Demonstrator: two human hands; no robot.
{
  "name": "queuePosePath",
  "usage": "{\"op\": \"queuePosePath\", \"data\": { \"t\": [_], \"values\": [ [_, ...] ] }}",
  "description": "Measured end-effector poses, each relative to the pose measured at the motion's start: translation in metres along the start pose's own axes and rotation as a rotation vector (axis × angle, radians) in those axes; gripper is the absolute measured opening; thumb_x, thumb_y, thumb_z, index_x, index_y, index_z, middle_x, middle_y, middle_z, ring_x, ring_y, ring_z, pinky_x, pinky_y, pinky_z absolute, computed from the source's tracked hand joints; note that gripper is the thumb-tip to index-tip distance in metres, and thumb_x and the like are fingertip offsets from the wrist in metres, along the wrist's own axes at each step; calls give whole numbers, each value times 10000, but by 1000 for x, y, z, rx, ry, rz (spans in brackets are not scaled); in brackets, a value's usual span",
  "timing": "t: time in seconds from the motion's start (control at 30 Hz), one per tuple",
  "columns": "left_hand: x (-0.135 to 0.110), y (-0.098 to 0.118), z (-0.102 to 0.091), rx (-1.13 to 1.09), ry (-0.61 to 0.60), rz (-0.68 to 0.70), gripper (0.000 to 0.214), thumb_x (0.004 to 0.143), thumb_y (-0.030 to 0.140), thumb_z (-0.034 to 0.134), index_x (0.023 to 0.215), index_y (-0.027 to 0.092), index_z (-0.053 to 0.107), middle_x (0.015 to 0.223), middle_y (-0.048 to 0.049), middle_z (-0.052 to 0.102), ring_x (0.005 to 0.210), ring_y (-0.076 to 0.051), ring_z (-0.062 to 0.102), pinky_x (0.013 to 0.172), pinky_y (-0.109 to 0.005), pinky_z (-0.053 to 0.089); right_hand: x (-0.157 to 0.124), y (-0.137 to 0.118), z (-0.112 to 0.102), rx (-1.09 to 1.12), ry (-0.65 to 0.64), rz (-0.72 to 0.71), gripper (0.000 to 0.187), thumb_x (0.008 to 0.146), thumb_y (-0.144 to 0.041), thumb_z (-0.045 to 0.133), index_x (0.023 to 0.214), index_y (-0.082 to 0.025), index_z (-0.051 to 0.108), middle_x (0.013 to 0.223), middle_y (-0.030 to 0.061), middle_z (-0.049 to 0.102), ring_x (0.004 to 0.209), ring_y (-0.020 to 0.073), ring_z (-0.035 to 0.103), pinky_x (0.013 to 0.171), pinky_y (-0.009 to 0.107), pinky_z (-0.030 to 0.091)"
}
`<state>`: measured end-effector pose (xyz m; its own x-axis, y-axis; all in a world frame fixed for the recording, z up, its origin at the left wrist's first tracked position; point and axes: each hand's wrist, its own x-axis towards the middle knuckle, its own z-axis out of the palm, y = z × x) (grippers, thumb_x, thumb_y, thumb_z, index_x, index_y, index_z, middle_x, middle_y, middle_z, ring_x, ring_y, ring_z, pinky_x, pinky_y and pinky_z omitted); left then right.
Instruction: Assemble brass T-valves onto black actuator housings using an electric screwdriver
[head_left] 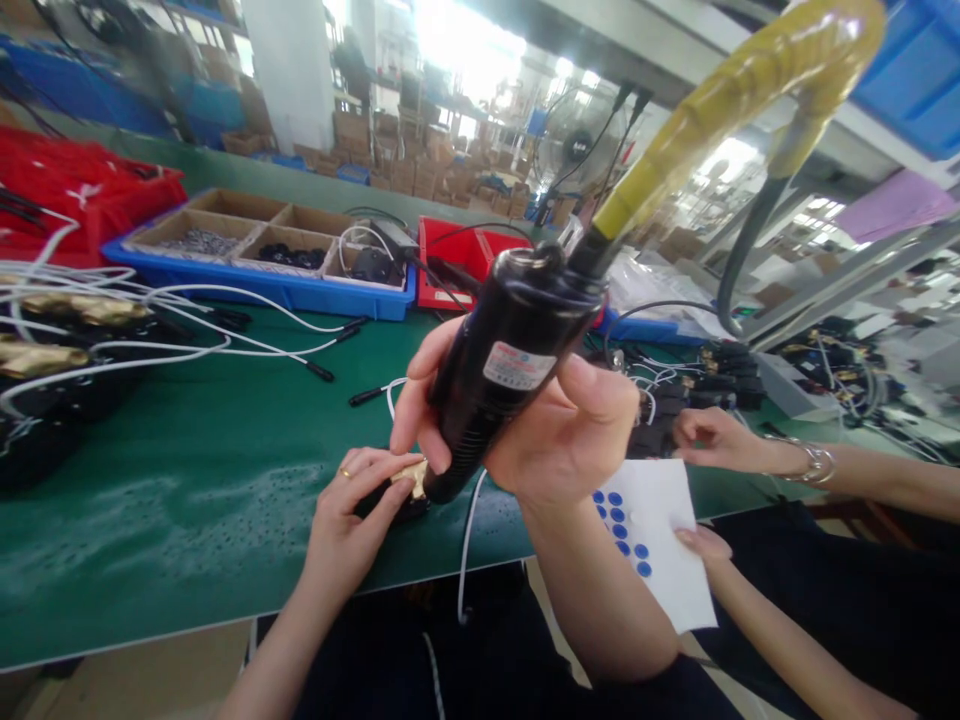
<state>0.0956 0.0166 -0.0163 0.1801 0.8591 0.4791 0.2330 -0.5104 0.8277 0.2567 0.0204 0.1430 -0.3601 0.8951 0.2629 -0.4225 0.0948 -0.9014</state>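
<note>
My right hand [570, 430] is wrapped round a black electric screwdriver [491, 370], tilted, with a white label and a yellow-wrapped cable [720, 110] at its top. The tool's lower end points down at a brass fitting [412, 478] on a dark part on the green bench. Its tip is hidden behind the body and my fingers. My left hand [360, 505], a ring on one finger, grips the brass fitting against the bench. A white wire [471, 540] hangs over the bench edge close by.
Brass-and-black assemblies with white cables [67, 350] lie at the left. Behind stand a blue divided tray [300, 295] with small parts and a red bin [431, 295]. At the right, a co-worker's hands [709, 545] hold a white sheet [667, 500] of blue round stickers.
</note>
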Motion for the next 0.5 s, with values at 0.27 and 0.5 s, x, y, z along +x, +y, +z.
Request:
{"op": "queuePosePath", "data": {
  "t": [0.27,0.5],
  "values": [
    [-1,-2,-1,12,-2,3,175,940,316,652,1029,306,803,933,-7,771,906,-185,678,824,-313,533,-6,5,1,40,43,-16,521,710,-706,732,829,-206,645,717,26,689,514,128,524,488,249,452],
    [3,1,-2,7,-7,19,200,945,375,642,1009,298,815,840,-16,758,813,-193,662,767,-321,532,-7,10,16,-102,243,-83,566,669,-681,829,598,-209,524,474,-36,521,374,85,404,368,230,309]
  ]
}}
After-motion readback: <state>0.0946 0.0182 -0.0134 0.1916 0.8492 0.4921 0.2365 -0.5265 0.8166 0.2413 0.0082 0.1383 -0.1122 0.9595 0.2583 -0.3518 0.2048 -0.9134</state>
